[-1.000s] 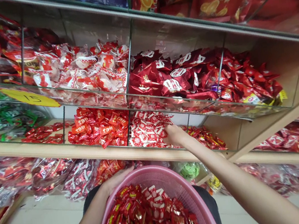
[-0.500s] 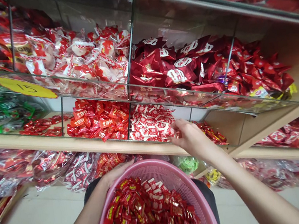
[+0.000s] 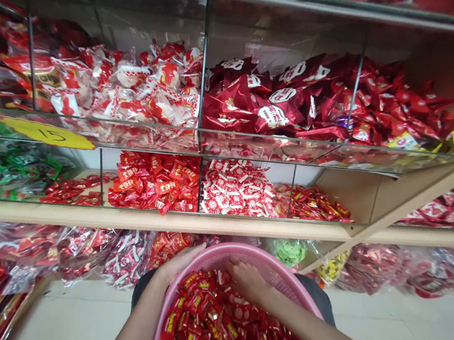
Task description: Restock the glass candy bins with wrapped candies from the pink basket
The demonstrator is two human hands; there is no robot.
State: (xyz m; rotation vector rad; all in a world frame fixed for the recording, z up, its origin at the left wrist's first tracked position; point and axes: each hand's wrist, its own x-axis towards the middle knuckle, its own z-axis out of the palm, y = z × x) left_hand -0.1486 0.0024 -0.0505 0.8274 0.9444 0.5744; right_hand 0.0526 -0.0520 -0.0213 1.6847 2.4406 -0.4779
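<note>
A pink plastic basket (image 3: 277,262) sits low in front of me, heaped with red-wrapped candies (image 3: 208,332), some with yellow lettering. My left hand (image 3: 183,263) holds the basket's rim at the upper left, its fingers stretched along the edge. Inside the basket, my right hand (image 3: 246,282) reaches down over the candies near the far wall. A few white-and-red wrapped candies show beside its fingertips; the fingers are partly hidden and blurred, so I cannot make out what they hold. Beyond the basket, a shelf compartment contains similar white-and-red candies (image 3: 236,188).
Glass-divided shelves carry orange-red candies (image 3: 164,179), dark red packets (image 3: 242,99) and clear-wrapped sweets (image 3: 134,93). A yellow tag (image 3: 51,134) marked 15 hangs on the glass. The wooden shelf edge (image 3: 145,223) runs just beyond the basket. Bagged candies (image 3: 125,259) lie beneath it.
My right hand has moved from the shelf compartment of white-and-red candies down into the basket. My left hand stays at the rim. The view has shifted slightly.
</note>
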